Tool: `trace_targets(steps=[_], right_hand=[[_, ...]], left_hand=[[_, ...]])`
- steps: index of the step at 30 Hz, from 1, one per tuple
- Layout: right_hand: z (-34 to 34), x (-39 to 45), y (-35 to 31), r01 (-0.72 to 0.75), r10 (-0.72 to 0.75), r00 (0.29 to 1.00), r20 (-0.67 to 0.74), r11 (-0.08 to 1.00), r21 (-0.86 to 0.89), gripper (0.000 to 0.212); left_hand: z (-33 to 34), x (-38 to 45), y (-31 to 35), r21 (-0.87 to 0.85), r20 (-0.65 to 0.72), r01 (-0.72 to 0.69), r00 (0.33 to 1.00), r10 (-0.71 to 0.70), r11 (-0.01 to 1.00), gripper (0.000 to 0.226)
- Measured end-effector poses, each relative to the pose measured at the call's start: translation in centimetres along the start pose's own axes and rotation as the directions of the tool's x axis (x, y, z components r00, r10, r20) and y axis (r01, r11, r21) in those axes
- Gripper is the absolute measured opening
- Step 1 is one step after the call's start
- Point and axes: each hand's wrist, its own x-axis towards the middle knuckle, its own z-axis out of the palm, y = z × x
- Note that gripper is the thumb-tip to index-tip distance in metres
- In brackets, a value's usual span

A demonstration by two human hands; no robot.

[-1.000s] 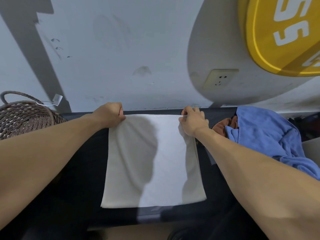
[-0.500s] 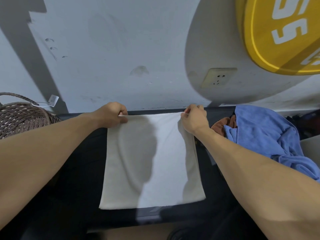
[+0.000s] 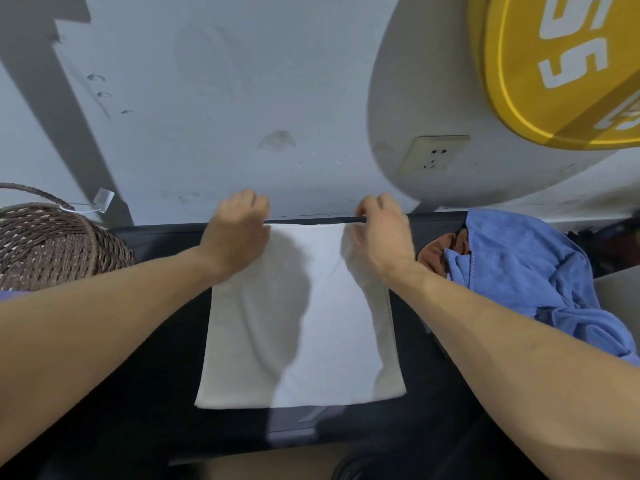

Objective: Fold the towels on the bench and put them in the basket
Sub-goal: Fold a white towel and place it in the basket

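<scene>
Pinching the far corners of the white towel (image 3: 304, 317), left hand (image 3: 235, 233) and right hand (image 3: 381, 240) both have fingers curled tight on the edge by the wall. If one grip slips mid-fold, I'd guess the corners land crooked. The towel itself is smooth, flat, rectangular, lying mid-bench (image 3: 138, 341). Basket (image 3: 52, 244) sits far left; a blue towel (image 3: 540, 271) is heaped on the right.
</scene>
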Motion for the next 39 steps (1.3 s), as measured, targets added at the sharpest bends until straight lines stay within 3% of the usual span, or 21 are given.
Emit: trace_targets(steps=[2,3,5,6,8,10,12,15,17,19,21,24,26,28,33,36,39], right_hand=[[-0.2,-1.7,-2.1,0.129,-0.151,0.968,0.199,0.984,0.119,0.007],[0.1,-2.8,-2.9,0.165,-0.212,0.912,0.352,0.973,0.159,0.010],[1.4,-5.2,-3.4,0.231,-0.275,0.747,0.605,0.961,0.152,0.035],[2.1,-6.2,-3.0,0.259,-0.267,0.696,0.666,0.959,0.113,0.048],[2.8,-6.9,-1.5,0.240,-0.197,0.730,0.655,0.970,0.025,0.066],[2.4,-6.4,0.2,0.086,-0.057,0.819,0.572,0.996,-0.024,0.082],[1.4,-5.9,1.7,-0.049,0.092,0.851,0.518,0.994,-0.095,0.093],[0.4,-6.5,2.4,-0.063,0.166,0.878,0.448,0.970,-0.234,0.088],[0.2,-7.8,1.9,-0.021,0.101,0.923,0.372,0.977,-0.213,0.072],[0.0,-9.6,1.4,0.014,0.060,0.935,0.349,0.979,-0.206,0.063],[0.0,-11.4,1.3,-0.012,0.115,0.908,0.404,0.969,-0.249,0.064],[-0.8,-13.4,1.2,-0.075,0.248,0.839,0.485,0.934,-0.348,0.061],[-1.8,-14.3,1.0,-0.065,0.297,0.777,0.555,0.915,-0.398,0.048],[-2.5,-14.9,0.8,-0.170,0.383,0.695,0.608,0.910,-0.379,0.034],[-4.6,-15.6,1.7,-0.476,0.578,0.484,0.657,0.804,-0.357,0.033],[-4.8,-16.1,1.3,-0.501,0.561,0.481,0.674,0.807,-0.314,0.014],[-3.8,-16.8,0.2,-0.571,0.564,0.485,0.668,0.783,-0.246,0.016]], left_hand=[[-0.5,-1.2,2.2,-0.203,0.176,0.051,0.984,-0.015,0.978,0.013],[-0.5,-2.1,3.1,-0.239,0.267,0.057,0.964,0.009,0.969,0.016],[-0.6,-4.2,3.8,-0.223,0.426,-0.004,0.899,0.101,0.975,0.022],[-0.7,-5.4,3.6,-0.200,0.506,-0.037,0.852,0.135,0.979,0.027],[-1.0,-7.3,2.3,-0.140,0.590,-0.103,0.790,0.167,0.985,0.043],[-1.4,-8.6,0.8,-0.066,0.558,-0.104,0.820,0.123,0.992,0.054],[-1.9,-9.8,-0.1,0.009,0.489,-0.067,0.871,0.054,0.998,0.062],[-2.6,-12.2,-0.3,-0.004,0.415,0.116,0.904,-0.104,0.993,0.062],[-2.9,-14.1,0.2,-0.042,0.467,0.305,0.848,-0.251,0.952,0.050],[-2.9,-15.9,1.0,-0.045,0.571,0.451,0.744,-0.347,0.892,0.049],[-2.7,-17.5,1.8,-0.044,0.616,0.528,0.683,-0.393,0.848,0.051],[-2.8,-19.3,2.6,-0.079,0.601,0.617,0.656,-0.456,0.783,0.042],[-3.1,-20.2,2.6,-0.128,0.609,0.682,0.627,-0.486,0.720,0.038],[-3.6,-20.8,2.4,-0.158,0.609,0.715,0.614,-0.503,0.681,0.028],[-5.0,-21.7,0.9,-0.207,0.592,0.746,0.611,-0.526,0.633,0.020],[-5.6,-21.7,0.6,-0.193,0.682,0.796,0.529,-0.505,0.574,0.020],[-5.5,-21.6,1.0,-0.234,0.731,0.869,0.453,-0.510,0.437,0.025]])
